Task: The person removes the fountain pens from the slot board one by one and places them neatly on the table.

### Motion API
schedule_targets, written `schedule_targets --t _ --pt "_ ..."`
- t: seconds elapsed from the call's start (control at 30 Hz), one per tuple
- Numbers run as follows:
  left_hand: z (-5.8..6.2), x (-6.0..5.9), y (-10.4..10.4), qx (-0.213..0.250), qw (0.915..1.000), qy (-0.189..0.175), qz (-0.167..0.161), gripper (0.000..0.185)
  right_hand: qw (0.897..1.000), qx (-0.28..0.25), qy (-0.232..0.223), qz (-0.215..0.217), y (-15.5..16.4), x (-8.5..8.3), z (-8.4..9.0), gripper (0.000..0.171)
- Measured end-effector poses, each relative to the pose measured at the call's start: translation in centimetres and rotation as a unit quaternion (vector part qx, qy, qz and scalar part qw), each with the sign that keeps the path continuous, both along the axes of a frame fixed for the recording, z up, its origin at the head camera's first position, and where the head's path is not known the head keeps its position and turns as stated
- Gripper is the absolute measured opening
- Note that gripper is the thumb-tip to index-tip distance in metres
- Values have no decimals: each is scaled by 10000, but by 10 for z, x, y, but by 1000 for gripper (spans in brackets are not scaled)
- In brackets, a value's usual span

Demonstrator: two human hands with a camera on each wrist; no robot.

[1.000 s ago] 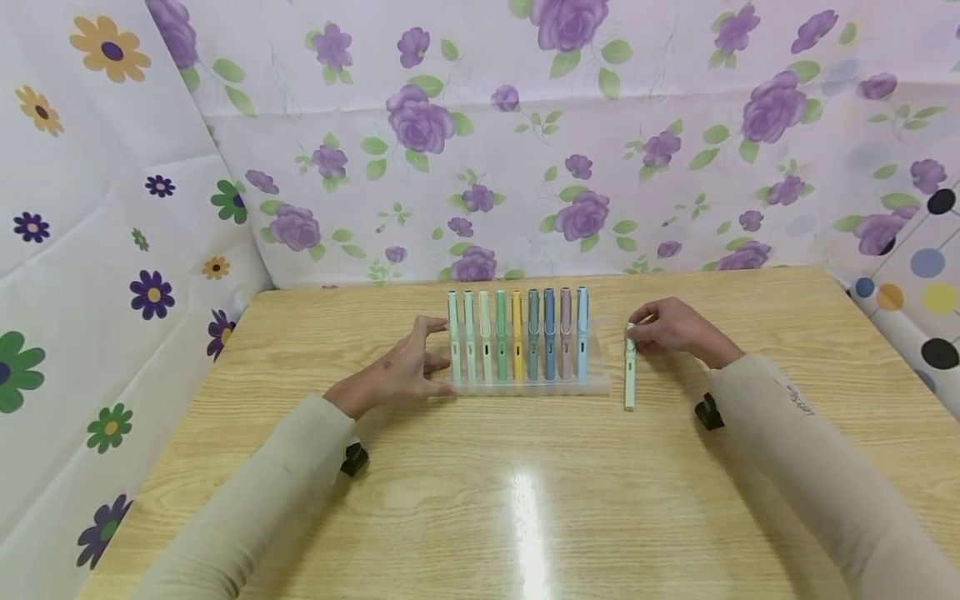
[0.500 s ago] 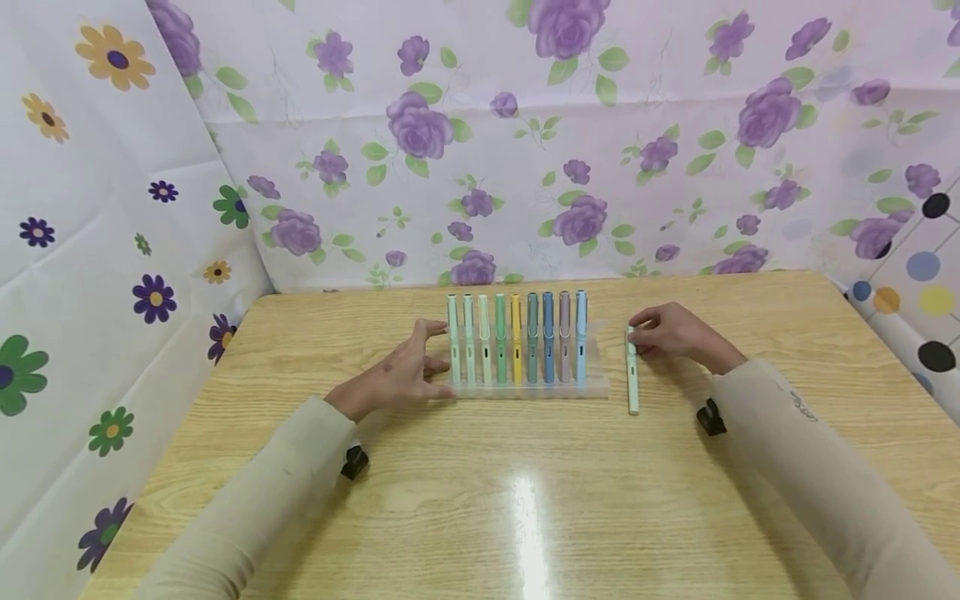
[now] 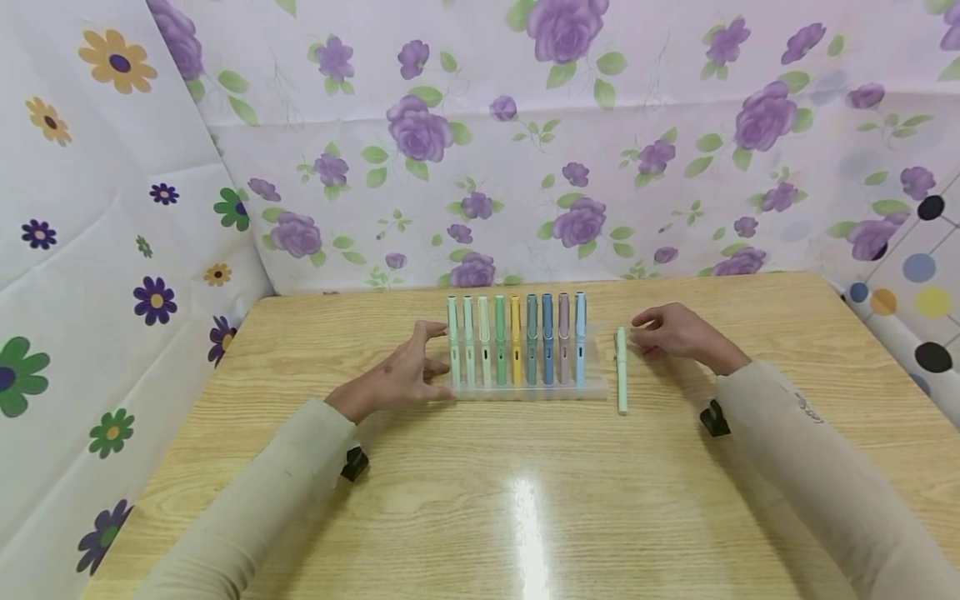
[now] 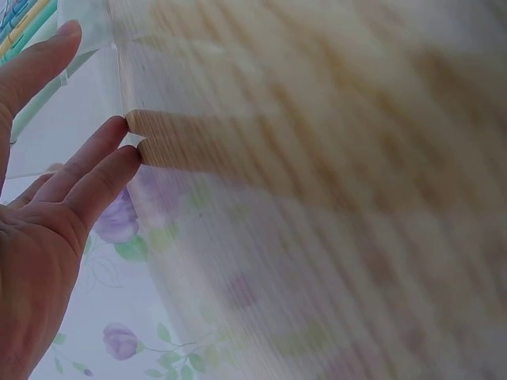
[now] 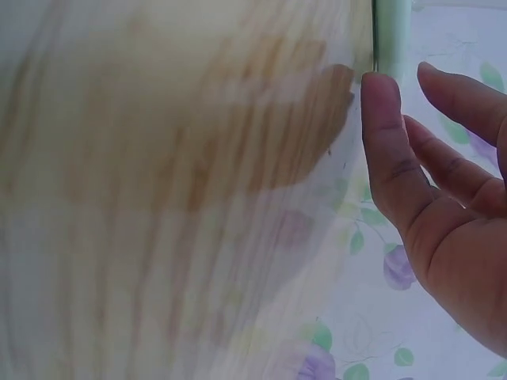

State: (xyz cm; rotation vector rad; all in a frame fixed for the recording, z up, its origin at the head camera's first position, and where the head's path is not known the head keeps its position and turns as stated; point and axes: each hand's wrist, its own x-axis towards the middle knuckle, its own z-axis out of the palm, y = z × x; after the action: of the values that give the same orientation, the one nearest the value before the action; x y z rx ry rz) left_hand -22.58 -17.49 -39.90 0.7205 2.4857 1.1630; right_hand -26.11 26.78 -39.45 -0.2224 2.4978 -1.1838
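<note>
A pale green capped pen (image 3: 622,375) lies on the table just right of a clear pen stand (image 3: 596,389). Beside its cap is my right hand (image 3: 670,332), fingers loosely bent and apart from it. In the right wrist view the same pen (image 5: 392,36) shows just past the fingertips, with nothing between thumb and fingers. My left hand (image 3: 405,368) is at the left end of the stand, its thumb and fingers spread. The left wrist view shows those fingers (image 4: 103,178) fairly straight, tips at the tabletop. Several pens, among them a yellow pen (image 3: 516,350), stand in a row in the stand.
The wooden table (image 3: 450,500) reaches back to a floral cloth (image 3: 510,167) hung behind it. Another flowered cloth (image 3: 97,292) hangs along the left side. Small black devices (image 3: 355,462) sit at both wrists.
The loose pale green pen has turned over and shifted left, out of my right fingers, which now stand apart from it. My left hand stays at the stand. The head view has tilted slightly.
</note>
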Motion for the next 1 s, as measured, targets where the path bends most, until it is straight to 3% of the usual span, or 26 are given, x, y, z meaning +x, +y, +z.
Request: schedule_targets --t 0.63,1.0 --pt "-1 0 -1 34 10000 -79 33 99 9999 -70 139 -15 -9 3 3 49" --pt "0 0 1 44 10000 -8 -11 98 9972 -423 611 97 -28 13 32 46"
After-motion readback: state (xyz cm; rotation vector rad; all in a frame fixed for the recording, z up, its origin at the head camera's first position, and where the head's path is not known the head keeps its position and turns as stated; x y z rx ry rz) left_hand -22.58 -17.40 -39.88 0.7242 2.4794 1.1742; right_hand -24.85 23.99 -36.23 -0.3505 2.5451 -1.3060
